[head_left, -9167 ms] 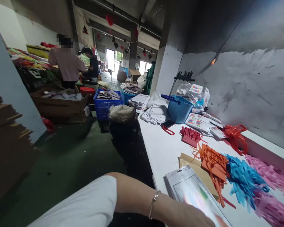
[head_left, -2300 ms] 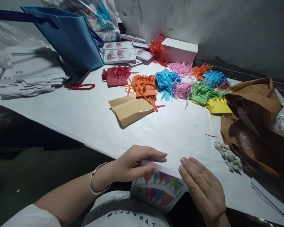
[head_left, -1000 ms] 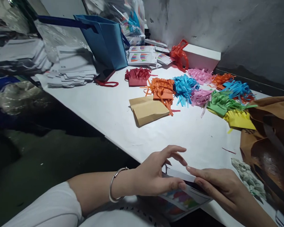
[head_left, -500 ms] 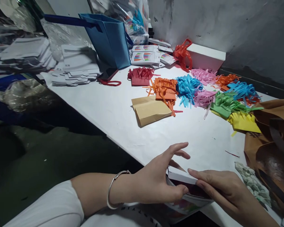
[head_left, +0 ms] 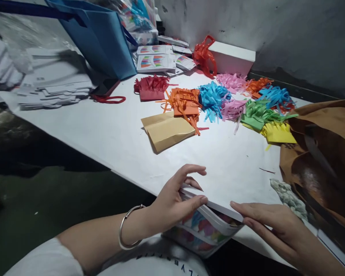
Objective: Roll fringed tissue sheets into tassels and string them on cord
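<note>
At the near edge of the white table (head_left: 103, 134) I hold a flat white packet (head_left: 207, 222) printed with coloured bunting. My left hand (head_left: 172, 199), a bangle on its wrist, pinches the packet's left end between thumb and fingers. My right hand (head_left: 273, 230) grips the packet's right end, fingers closed along its flap. The packet's mouth is spread open towards me.
Piles of fringed paper lie across the table: red (head_left: 151, 86), orange (head_left: 184, 103), blue (head_left: 211, 96), pink (head_left: 232, 109), green (head_left: 257, 115), yellow (head_left: 277, 132). A tan envelope (head_left: 166, 130) lies nearer. A blue bag (head_left: 103, 34) and stacked white cards (head_left: 54, 92) are at left, a brown paper bag (head_left: 322, 145) at right.
Over the last second both hands have spread the packet's mouth wider and tilted it up. My view has shifted slightly to the right and down.
</note>
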`<move>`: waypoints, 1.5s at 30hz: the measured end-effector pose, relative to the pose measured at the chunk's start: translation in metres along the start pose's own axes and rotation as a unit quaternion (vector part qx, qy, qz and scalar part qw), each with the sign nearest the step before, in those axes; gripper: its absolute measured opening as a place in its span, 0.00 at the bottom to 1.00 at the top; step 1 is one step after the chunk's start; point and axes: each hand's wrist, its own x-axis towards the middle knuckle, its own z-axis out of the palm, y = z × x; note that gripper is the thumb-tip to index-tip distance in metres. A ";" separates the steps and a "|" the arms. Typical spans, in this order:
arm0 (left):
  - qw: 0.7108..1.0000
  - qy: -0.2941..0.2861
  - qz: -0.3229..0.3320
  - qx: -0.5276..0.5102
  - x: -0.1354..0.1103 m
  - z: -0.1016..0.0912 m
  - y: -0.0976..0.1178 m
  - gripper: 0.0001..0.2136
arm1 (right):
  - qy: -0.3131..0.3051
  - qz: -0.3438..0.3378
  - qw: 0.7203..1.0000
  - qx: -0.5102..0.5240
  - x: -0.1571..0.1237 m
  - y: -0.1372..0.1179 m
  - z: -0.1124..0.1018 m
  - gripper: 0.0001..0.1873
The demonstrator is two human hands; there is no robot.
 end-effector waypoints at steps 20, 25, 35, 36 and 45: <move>0.914 -0.131 0.226 0.310 0.015 0.019 0.019 0.06 | 0.120 0.013 0.992 0.017 -0.004 -0.012 0.031 0.24; 0.913 -0.151 0.195 0.324 0.020 -0.004 0.017 0.07 | 0.245 0.035 0.967 0.064 -0.005 -0.008 0.057 0.19; 0.983 -0.094 0.123 0.097 0.007 -0.032 0.000 0.08 | 0.313 0.054 0.946 0.063 0.004 -0.008 0.073 0.15; 0.991 -0.050 0.107 0.068 0.003 -0.032 -0.002 0.07 | 0.322 0.047 0.944 0.055 0.007 -0.007 0.074 0.15; 0.992 0.114 0.056 0.000 -0.021 -0.063 -0.012 0.06 | 0.293 0.016 0.951 0.102 0.059 -0.012 0.084 0.14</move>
